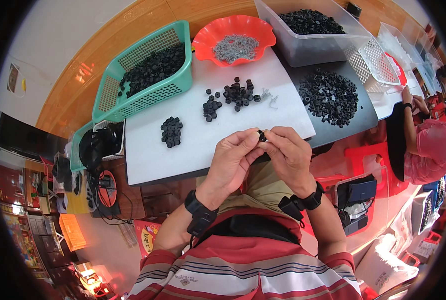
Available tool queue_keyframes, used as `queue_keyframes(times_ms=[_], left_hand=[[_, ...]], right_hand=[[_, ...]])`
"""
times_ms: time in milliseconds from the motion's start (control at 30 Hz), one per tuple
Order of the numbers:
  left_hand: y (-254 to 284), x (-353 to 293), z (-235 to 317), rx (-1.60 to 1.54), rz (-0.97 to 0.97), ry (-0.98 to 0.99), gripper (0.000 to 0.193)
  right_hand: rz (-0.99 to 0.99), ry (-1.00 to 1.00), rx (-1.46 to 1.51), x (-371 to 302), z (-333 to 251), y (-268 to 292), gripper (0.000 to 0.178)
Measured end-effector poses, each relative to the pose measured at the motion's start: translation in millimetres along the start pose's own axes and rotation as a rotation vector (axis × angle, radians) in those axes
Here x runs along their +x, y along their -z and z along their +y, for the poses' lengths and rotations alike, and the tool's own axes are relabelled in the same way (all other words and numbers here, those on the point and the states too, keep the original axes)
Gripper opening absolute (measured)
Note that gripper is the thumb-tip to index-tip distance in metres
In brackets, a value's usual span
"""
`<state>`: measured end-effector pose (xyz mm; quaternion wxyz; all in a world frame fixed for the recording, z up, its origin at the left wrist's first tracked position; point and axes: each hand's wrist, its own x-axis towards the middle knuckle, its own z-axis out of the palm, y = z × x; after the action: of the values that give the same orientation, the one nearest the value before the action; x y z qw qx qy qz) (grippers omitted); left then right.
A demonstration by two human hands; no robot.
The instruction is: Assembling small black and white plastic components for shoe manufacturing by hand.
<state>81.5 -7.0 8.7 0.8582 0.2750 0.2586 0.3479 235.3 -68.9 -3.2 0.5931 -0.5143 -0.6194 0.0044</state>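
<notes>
Pinching small black part point(262, 135), apparently plastic, in left hand point(235, 156) and right hand point(289, 152), clamped on it from both sides. Holding it over near edge of flat white rectangular surface point(148, 162), equally near each hand. Cannot tell long axis.

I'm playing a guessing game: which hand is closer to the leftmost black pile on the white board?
The left hand. It's right of that black pile and slightly lower; the right hand is even farther right.

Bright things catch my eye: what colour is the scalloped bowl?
The scalloped bowl is orange-red, best seen in the head view.
</notes>
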Motion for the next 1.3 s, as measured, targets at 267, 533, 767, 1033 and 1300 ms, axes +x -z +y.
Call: queue_keyframes(times_ms=[267,533,767,1033,1300], left_hand=[[-0.3,0.2,-5.2,0.066,-0.017,-0.038,0.025],[-1.8,-1.4,-8.3,0.079,-0.015,-0.060,0.025],[-2.2,-0.7,-10.8,0.084,-0.030,-0.064,0.024],[-1.3,0.4,-11.6,0.082,-0.035,-0.071,0.022],[-5.3,0.2,-11.4,0.106,-0.020,-0.090,0.022]], right_hand=[[0.004,0.001,0.012,-3.5,2.3,0.9,0.030],[0.027,0.008,0.021,-6.9,4.3,0.2,0.031],[0.038,-0.007,0.026,-10.3,5.4,0.6,0.031],[0.038,0.012,0.011,-10.2,7.1,0.4,0.033],[0.028,0.072,-0.022,-9.8,10.3,1.6,0.036]])
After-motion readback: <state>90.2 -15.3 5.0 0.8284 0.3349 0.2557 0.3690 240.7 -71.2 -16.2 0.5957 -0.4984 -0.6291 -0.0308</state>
